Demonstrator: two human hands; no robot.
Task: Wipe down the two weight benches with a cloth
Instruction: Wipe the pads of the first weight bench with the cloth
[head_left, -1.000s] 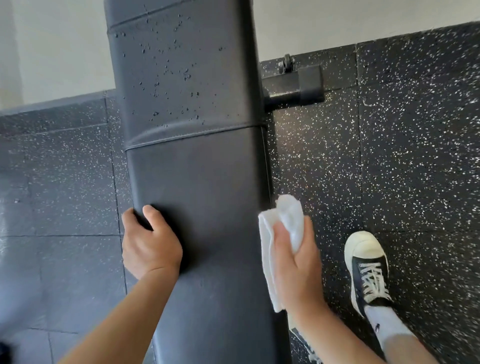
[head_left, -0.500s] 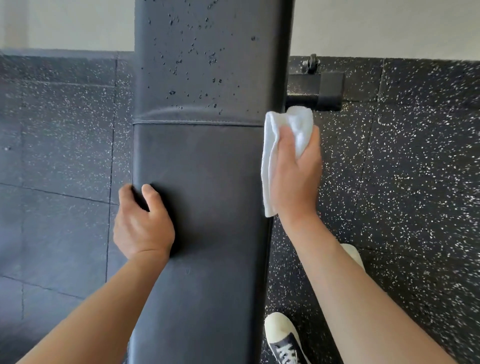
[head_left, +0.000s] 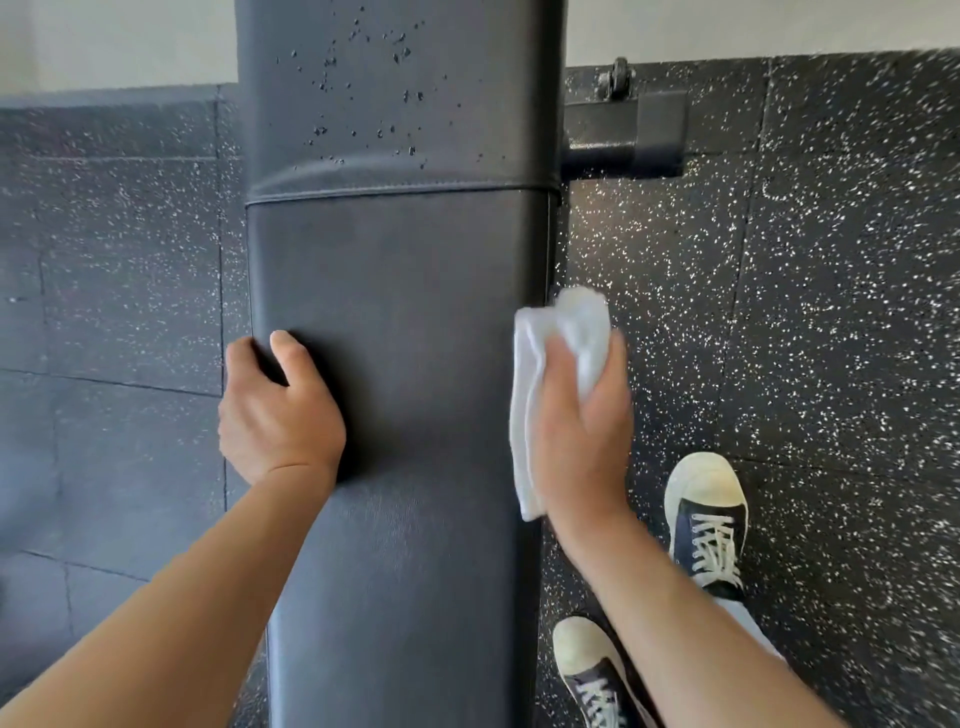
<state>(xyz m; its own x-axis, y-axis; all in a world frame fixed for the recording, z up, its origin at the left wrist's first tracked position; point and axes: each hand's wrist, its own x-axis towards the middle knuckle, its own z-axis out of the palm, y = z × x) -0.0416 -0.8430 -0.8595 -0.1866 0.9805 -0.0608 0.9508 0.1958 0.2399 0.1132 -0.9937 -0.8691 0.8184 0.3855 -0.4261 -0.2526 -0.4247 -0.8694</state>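
Right now our right hand (head_left: 582, 431) is clenched around a bunched white cloth (head_left: 563, 338), pressing it against the right side edge of the bench pad (head_left: 405, 364); the cloth sticks out above our fingers and hangs down along the pad's edge toward our wrist. Our left hand (head_left: 280, 410) grips the opposite, left edge of the same pad, thumb lying on the top surface and the other fingers curled over the side. Between our two hands the dark padded surface looks smooth and dry. Farther away from us a stitched seam (head_left: 400, 189) crosses the pad, and beyond that seam the upholstery is scattered with small droplets (head_left: 363, 93). To the right of the seam a black metal frame bar (head_left: 623, 132) juts out from under the bench, with a small fitting on top of it. Below our right forearm our two sneakers (head_left: 709, 525), dark with white laces and pale toe caps, stand on the black speckled rubber floor (head_left: 831, 312), just beside the bench. A pale wall (head_left: 119, 41) runs along the far edge of the floor.
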